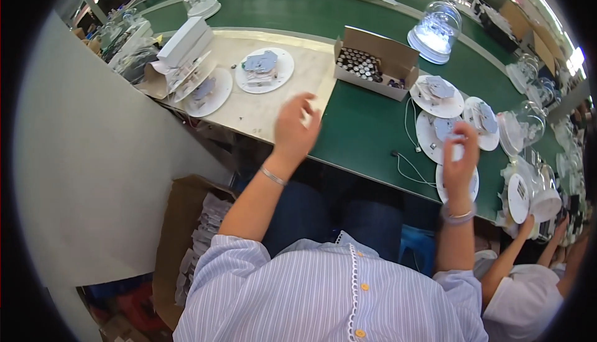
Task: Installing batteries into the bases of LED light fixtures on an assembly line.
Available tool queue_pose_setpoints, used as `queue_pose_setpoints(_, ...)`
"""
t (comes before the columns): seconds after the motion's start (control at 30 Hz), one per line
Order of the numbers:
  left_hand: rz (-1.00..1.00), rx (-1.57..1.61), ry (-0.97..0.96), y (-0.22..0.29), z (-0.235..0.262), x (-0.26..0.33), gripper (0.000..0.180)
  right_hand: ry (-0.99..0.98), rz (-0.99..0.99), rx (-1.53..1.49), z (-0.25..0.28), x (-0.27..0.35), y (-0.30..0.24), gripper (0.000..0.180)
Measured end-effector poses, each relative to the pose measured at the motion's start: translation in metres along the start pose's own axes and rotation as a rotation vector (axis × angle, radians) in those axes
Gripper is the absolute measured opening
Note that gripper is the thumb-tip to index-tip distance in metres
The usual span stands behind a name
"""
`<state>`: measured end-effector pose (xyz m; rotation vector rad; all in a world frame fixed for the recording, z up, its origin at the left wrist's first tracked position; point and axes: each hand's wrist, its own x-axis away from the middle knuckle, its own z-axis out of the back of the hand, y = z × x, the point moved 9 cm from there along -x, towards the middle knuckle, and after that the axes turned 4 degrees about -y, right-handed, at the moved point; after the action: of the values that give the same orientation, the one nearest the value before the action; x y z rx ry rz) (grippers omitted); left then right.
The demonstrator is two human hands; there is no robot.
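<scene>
My left hand (297, 129) hovers over the front edge of the pale board, its thumb and forefinger curved but apart, with nothing seen between them. Beyond it lies a round white base (281, 81) carrying a grey-blue plate (261, 62). My right hand (461, 158), slightly blurred, is held above several round white bases with loose thumb and fingers; I see nothing held. Under and around it are a white base (424, 135), another base (474, 186) partly hidden by the hand, and a thin white cable (411, 171) with a small plug.
An open cardboard box (378, 87) of small batteries stands on the green table (367, 134). Behind it glows a lit clear dome (437, 31). White boxes (185, 40) and more bases (214, 96) sit at left. A co-worker's hand (527, 227) holds a domed piece (544, 196) at right.
</scene>
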<state>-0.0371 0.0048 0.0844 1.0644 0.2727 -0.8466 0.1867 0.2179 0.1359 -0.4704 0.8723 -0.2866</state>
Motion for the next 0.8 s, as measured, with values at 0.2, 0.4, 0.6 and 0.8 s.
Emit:
queue_pose_setpoints(0.2,-0.110,-0.437,0.102,-0.052,0.069,-0.029,0.021,-0.373,-0.149,-0.398,-0.109,0.045,-0.033,0.027)
queue_pose_setpoints(0.4,-0.078,-0.537,-0.021,-0.083,0.056,-0.045,0.027,-0.478,-0.091,-0.308,-0.127,0.057,-0.035,0.016)
queue_pose_setpoints(0.6,0.181,-0.699,0.047,-0.108,0.044,-0.083,0.060,-0.462,-0.108,-0.337,-0.132,0.058,-0.033,0.010)
queue_pose_setpoints(0.8,0.489,-0.495,-0.075,-0.128,0.021,-0.087,0.065,-0.442,-0.109,-0.307,-0.129,0.060,-0.033,0.010)
